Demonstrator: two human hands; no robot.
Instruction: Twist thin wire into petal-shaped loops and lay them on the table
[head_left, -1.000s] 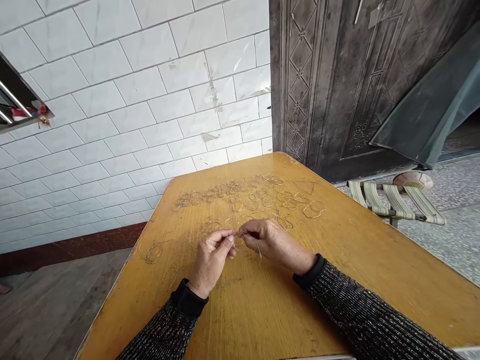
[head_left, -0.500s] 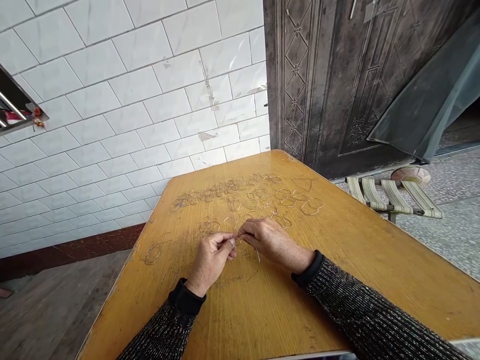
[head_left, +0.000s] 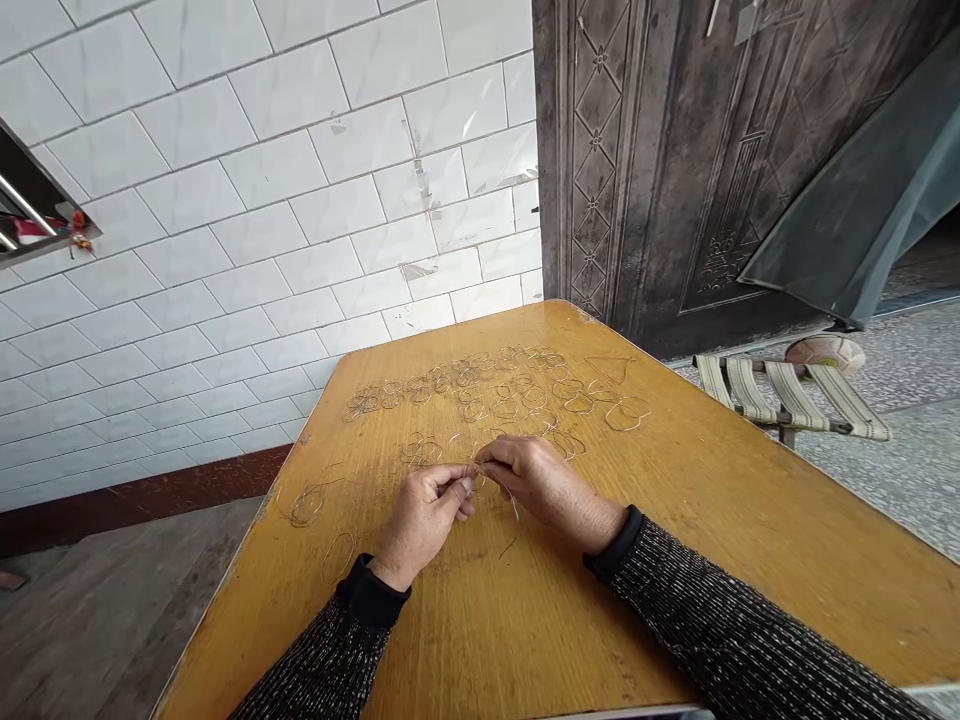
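The thin wire (head_left: 510, 500) I'm working sits pinched between both hands over the middle of the table (head_left: 750, 560), its loose tail trailing down toward the near edge. Over the last second it has hardly shifted; my fingertips have only drawn a little tighter together, so I judge the bend is still being formed. My left hand (head_left: 424, 515) is curled, thumb and forefinger closed on the wire; my right hand (head_left: 536, 480) arches over it, also pinching. Finished wire loops (head_left: 517, 395) lie in rows toward the far edge, with one loose loop (head_left: 337, 555) near the left edge.
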